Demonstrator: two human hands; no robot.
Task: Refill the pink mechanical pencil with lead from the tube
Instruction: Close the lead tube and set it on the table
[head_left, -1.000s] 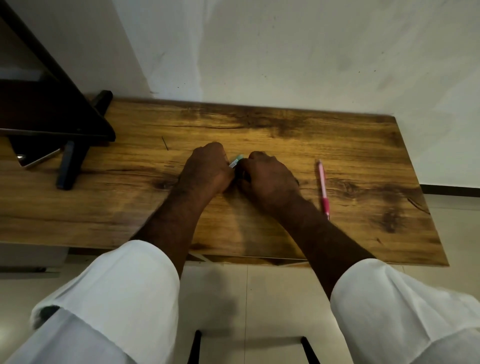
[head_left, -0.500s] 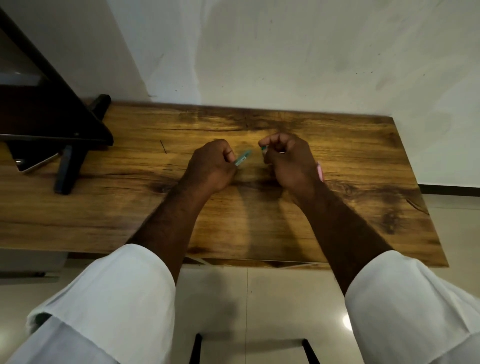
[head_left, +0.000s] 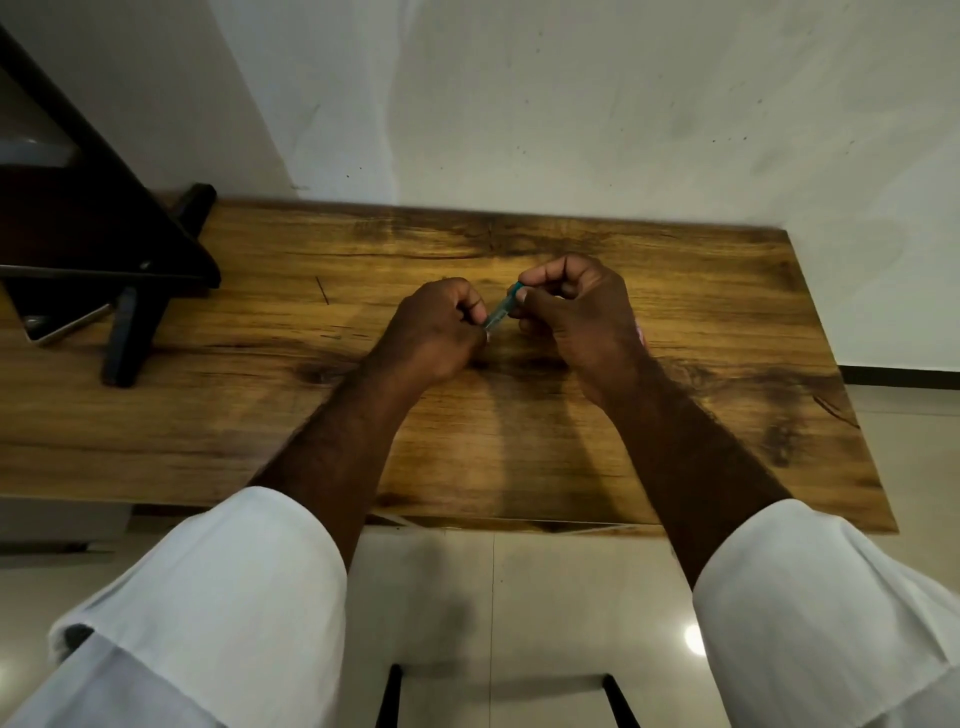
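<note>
My left hand (head_left: 434, 325) pinches the lower end of a small clear lead tube (head_left: 500, 312) with a teal top, held slanted above the middle of the wooden table (head_left: 701, 415). The fingertips of my right hand (head_left: 576, 306) grip the tube's teal upper end. Both hands meet on the tube. The pink mechanical pencil (head_left: 640, 332) lies on the table behind my right hand; only a sliver of pink shows past the hand's edge.
A dark stand with a black foot (head_left: 130, 338) occupies the table's left end, and a phone (head_left: 62, 325) lies under it. A thin dark lead piece (head_left: 322, 290) lies left of centre. A white wall runs behind; tiled floor and a stool frame (head_left: 498, 691) are below.
Both hands lifted off the table with the tube. They came apart half a second ago, the right holding the teal cap, and now have closed together again on the tube.
</note>
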